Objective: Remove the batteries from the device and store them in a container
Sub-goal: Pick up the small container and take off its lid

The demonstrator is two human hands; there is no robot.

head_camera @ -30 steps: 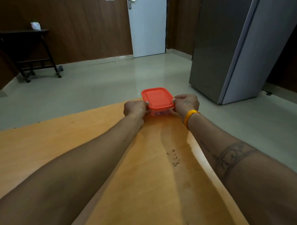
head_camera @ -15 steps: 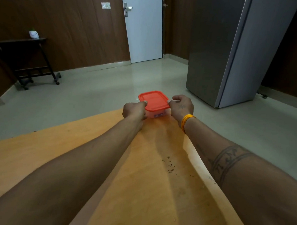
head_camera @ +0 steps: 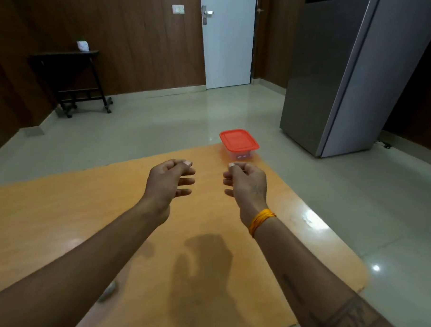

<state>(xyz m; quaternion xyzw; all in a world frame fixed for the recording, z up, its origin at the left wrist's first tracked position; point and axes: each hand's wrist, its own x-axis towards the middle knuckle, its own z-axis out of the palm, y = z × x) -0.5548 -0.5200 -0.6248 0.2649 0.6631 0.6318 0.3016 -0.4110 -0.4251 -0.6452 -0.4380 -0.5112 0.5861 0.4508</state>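
A small clear container (head_camera: 239, 142) with an orange-red lid stands closed at the far corner of the orange wooden table (head_camera: 59, 218). Small pale shapes show through its front wall; I cannot tell what they are. My left hand (head_camera: 170, 178) and my right hand (head_camera: 245, 183) hover above the table, nearer to me than the container and apart from it. Both hands hold nothing, with fingers curled and spread. A blurred grey object (head_camera: 107, 291) lies on the table beside my left forearm.
Past the table lies a glossy tiled floor (head_camera: 161, 126). A tall grey refrigerator (head_camera: 336, 77) stands at the right. A dark side table on wheels (head_camera: 72, 80) with a small white pot stands against the brown wall at the left. A white door (head_camera: 227, 40) is at the back.
Both hands let go of the container's lid and drew back toward me. The container stayed at the table's far corner. The view shifted.
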